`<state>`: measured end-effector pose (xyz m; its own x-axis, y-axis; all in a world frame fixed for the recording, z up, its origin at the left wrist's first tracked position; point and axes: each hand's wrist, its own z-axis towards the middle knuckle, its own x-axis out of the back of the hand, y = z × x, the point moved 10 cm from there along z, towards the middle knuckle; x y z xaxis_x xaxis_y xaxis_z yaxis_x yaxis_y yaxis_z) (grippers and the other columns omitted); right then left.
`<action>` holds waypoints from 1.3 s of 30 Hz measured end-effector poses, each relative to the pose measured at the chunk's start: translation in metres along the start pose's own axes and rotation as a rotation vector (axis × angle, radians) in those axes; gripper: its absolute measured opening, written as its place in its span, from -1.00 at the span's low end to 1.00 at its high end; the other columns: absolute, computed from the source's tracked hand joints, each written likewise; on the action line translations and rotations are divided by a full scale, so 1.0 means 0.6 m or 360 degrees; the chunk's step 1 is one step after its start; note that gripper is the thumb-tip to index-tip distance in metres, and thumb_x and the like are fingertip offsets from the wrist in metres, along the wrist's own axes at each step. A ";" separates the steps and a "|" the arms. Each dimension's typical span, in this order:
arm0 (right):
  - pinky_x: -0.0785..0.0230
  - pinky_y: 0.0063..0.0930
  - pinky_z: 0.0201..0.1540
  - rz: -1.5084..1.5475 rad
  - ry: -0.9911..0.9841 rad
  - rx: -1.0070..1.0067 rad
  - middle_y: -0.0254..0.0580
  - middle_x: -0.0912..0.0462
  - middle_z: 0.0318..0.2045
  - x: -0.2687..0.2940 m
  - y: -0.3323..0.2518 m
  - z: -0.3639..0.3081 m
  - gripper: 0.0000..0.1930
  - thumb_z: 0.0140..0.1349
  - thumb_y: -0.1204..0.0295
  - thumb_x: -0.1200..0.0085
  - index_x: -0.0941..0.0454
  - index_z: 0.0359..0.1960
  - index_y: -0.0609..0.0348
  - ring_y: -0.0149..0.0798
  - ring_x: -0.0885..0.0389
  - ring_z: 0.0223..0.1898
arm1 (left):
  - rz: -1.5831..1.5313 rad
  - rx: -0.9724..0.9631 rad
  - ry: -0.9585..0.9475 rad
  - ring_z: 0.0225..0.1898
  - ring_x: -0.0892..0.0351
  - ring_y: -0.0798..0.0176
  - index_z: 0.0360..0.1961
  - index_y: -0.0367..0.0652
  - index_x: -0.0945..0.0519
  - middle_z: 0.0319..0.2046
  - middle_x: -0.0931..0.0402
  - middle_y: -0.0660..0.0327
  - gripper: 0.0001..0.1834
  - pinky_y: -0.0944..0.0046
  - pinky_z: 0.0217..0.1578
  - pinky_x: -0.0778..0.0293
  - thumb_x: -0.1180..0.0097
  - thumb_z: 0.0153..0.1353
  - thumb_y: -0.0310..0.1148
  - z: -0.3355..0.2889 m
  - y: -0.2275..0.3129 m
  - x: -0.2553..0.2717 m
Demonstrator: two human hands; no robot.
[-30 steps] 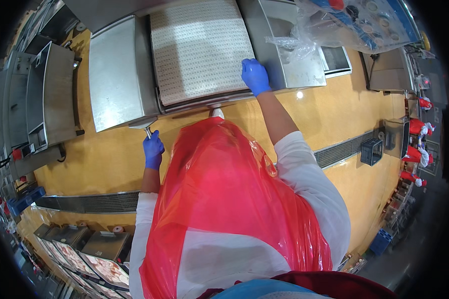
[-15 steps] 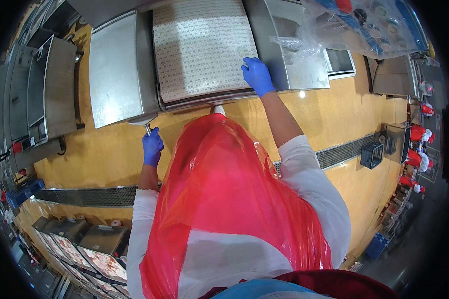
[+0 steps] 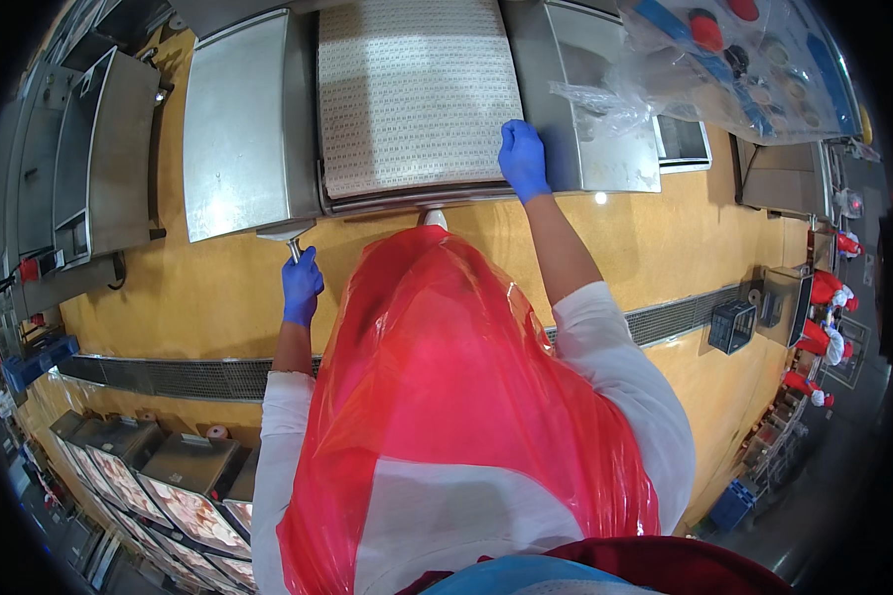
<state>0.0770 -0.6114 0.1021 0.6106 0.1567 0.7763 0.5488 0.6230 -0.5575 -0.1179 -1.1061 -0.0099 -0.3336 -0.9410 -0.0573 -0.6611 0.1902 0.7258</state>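
My left hand (image 3: 302, 285), in a blue glove, is closed around a short metal handle (image 3: 295, 251) under the front edge of the left steel side panel (image 3: 236, 129). My right hand (image 3: 523, 159), gloved the same way, rests at the right edge of a wide, pale belt (image 3: 417, 99) with rows of small raised marks. Its fingers are curled in, and whatever they grip, if anything, is hidden. The belt runs away from me between the left panel and a right steel side panel (image 3: 605, 129). A red plastic apron (image 3: 456, 367) covers my front.
A clear plastic cover (image 3: 744, 74) hangs over round parts at the upper right. A drain grate (image 3: 179, 379) crosses the yellow floor behind me. A dark crate (image 3: 732, 327) stands to the right, steel bins (image 3: 196, 464) at the lower left. Several people in red work far right.
My right hand has curled its fingers tighter at the belt's right edge. My left hand stays on the handle. The whole view has shifted slightly, with the machine a little higher and further right.
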 end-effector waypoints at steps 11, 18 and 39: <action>-0.60 -0.14 -0.04 -0.0051 -0.0077 0.0120 0.09 -0.75 -0.17 0.016 -0.034 -0.019 -0.81 0.32 0.41 -0.19 -0.73 -0.11 0.18 0.10 -0.73 -0.14 | -0.0018 0.0008 -0.0045 -0.81 -0.06 0.48 -0.47 0.04 -0.31 -0.71 -0.12 0.45 -0.66 0.34 -0.76 0.06 -0.22 0.37 -0.31 -0.006 0.006 -0.007; -0.60 -0.02 -0.13 -0.0431 -0.0406 0.0293 0.09 -0.69 -0.26 -0.022 -0.051 0.011 -0.85 0.34 0.41 -0.06 -0.65 -0.23 0.17 0.13 -0.71 -0.21 | -0.0009 0.0025 0.0005 -0.81 -0.06 0.47 -0.48 0.03 -0.31 -0.71 -0.14 0.44 -0.65 0.33 -0.76 0.06 -0.22 0.37 -0.29 -0.006 0.003 -0.001; -0.53 0.10 -0.12 -0.0190 -0.0236 0.0144 0.24 -0.64 -0.26 -0.020 -0.013 0.011 -0.83 0.44 0.41 0.06 -0.52 -0.21 0.24 0.28 -0.65 -0.19 | -0.0035 -0.0011 -0.0030 -0.80 -0.13 0.49 -0.38 -0.01 -0.45 -0.70 -0.19 0.47 -0.78 0.35 -0.77 0.02 -0.24 0.38 -0.31 -0.005 0.001 -0.002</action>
<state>0.0615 -0.6127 0.0989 0.4500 0.1843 0.8738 0.5547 0.7092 -0.4353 -0.1159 -1.1054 -0.0071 -0.3318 -0.9394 -0.0863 -0.6638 0.1676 0.7289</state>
